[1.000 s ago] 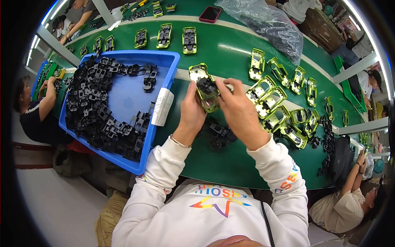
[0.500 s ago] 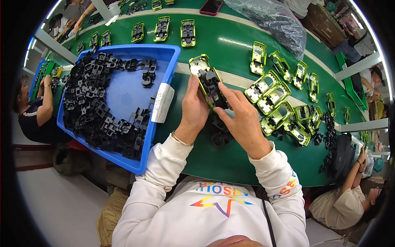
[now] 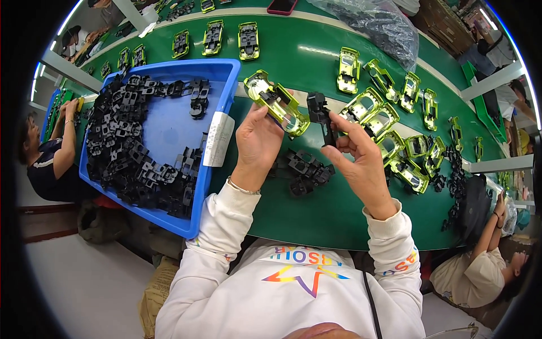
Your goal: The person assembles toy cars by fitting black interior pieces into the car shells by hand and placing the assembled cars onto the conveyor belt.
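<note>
My left hand (image 3: 258, 141) grips a yellow-green toy car body shell (image 3: 276, 104), tilted, its hollow inside facing up. Apart from it, to the right, my right hand (image 3: 361, 158) pinches a black toy car interior part (image 3: 320, 116) between thumb and fingers. On the green table below and between my hands lie several more black interior parts (image 3: 305, 169). To the right of my right hand is a cluster of yellow-green car shells (image 3: 409, 174), some overlapping.
A blue bin (image 3: 195, 217) heaped with black parts stands at my left. Shells fitted with black parts (image 3: 248, 40) line the far side. A clear plastic bag (image 3: 378, 28) of black parts lies at the back. Loose black parts (image 3: 454, 186) lie at right. Other people sit on both sides.
The black interior part has come out of the shell and moved right in my right hand. My left hand has shifted slightly left with the shell, uncovering the black parts on the table.
</note>
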The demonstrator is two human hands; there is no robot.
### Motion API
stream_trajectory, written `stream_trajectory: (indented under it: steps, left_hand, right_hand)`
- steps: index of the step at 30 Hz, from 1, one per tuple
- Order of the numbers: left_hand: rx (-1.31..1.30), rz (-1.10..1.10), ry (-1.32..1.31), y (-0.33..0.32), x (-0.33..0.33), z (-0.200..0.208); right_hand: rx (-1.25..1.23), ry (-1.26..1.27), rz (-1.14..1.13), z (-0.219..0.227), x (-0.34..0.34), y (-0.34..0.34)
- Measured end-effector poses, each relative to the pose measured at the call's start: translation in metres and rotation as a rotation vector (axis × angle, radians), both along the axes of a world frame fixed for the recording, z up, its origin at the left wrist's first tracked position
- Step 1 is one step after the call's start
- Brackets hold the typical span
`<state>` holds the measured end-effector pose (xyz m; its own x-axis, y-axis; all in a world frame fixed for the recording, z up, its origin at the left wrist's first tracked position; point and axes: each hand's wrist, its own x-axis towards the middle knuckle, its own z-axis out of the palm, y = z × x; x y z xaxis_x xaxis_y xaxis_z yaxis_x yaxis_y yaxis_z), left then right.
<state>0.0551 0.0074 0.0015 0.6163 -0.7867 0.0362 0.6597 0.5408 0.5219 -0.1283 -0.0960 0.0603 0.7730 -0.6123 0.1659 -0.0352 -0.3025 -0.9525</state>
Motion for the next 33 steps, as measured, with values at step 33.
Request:
stream_trajectory:
  steps: [33]
  left_hand:
    - [0.161, 0.040, -0.044, -0.011, -0.029, 0.012]
  right_hand:
    - [-0.239, 0.020, 0.010, 0.000, 0.020, 0.027]
